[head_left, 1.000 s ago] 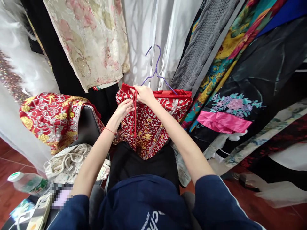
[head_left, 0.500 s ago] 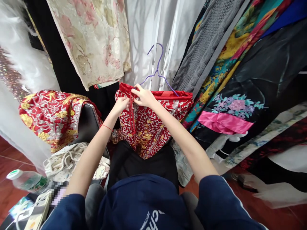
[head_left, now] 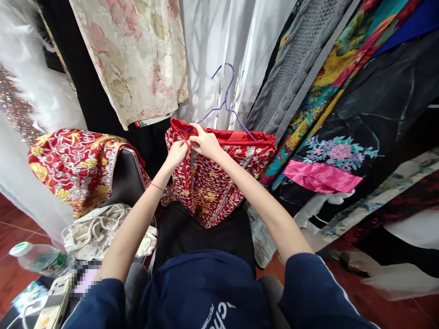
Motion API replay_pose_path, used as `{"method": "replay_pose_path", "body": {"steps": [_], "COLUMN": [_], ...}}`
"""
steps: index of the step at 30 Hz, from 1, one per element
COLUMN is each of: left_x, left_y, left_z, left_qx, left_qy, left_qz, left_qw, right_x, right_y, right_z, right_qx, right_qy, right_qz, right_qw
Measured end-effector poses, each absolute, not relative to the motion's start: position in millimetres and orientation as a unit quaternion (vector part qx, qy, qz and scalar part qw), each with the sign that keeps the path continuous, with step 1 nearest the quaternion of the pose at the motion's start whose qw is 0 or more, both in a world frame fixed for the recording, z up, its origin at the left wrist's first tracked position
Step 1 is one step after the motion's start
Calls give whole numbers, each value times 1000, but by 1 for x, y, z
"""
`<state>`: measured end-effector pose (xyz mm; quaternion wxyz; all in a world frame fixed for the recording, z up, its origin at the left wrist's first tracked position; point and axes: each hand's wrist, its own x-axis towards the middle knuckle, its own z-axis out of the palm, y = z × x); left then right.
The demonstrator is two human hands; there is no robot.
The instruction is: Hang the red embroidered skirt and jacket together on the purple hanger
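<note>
A red skirt-like garment with silver and gold embroidery lies over my lap, its plain red waistband at the top. The shoulders of a purple wire hanger reach into that band. At the band's left end, my left hand pinches a thin red tie, part of which hangs down the garment's front. My right hand meets it there, its fingers closed on the same tie near the edge of the band. The fingertips nearly touch, and the exact loop between them is partly hidden.
Another red embroidered garment drapes over a black chair back at left. Below it are a pale drawstring cloth bag, a plastic bottle and a power strip. Hanging clothes, including a grey knit, crowd the right.
My left hand has shifted slightly right, closer to my right hand. The tie now crosses between the fingertips, and less of it dangles down the garment.
</note>
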<state>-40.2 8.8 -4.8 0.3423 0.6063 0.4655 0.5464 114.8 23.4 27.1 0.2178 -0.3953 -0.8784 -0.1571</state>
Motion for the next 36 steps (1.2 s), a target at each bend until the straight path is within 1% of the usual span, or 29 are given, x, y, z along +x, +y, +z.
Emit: {"method": "replay_pose_path", "body": {"steps": [3, 6, 7, 8, 11, 12, 14, 19, 23, 25, 30, 33, 36], "left_x": [-39, -44, -45, -47, -49, -49, -48, -45, -43, -43, -45, -51, -61], "left_y": [4, 3, 3, 4, 7, 8, 10, 12, 8, 5, 0, 6, 26], "left_z": [-5, -12, -16, -20, -30, -33, -37, -40, -40, -40, -37, -26, -4], "left_qx": [641, 624, 625, 632, 659, 667, 688, 720, 730, 729, 711, 662, 599], "left_qy": [452, 501, 522, 544, 584, 587, 581, 564, 538, 530, 552, 530, 501], "left_qz": [526, 485, 474, 468, 462, 455, 436, 405, 422, 433, 436, 528, 624], "left_qw": [329, 353, 335, 294, 106, 60, 20, 4, 2, 2, 24, 36, 27], "right_x": [113, 115, 116, 116, 117, 117, 116, 113, 110, 110, 115, 127, 160], "right_y": [25, 25, 24, 22, 16, 14, 11, 12, 17, 18, 13, 1, -11], "right_z": [21, 18, 18, 19, 18, 17, 15, 13, 26, 33, 36, 32, 34], "right_qx": [-404, -399, -396, -390, -358, -348, -337, -331, -396, -411, -378, -371, -385], "right_qy": [-872, -871, -872, -874, -890, -895, -900, -891, -832, -819, -851, -860, -856], "right_qz": [-174, -182, -183, -185, -188, -189, -186, -187, -204, -207, -220, -233, -246], "right_qw": [216, 223, 224, 222, 211, 206, 202, 247, 330, 343, 289, 260, 243]}}
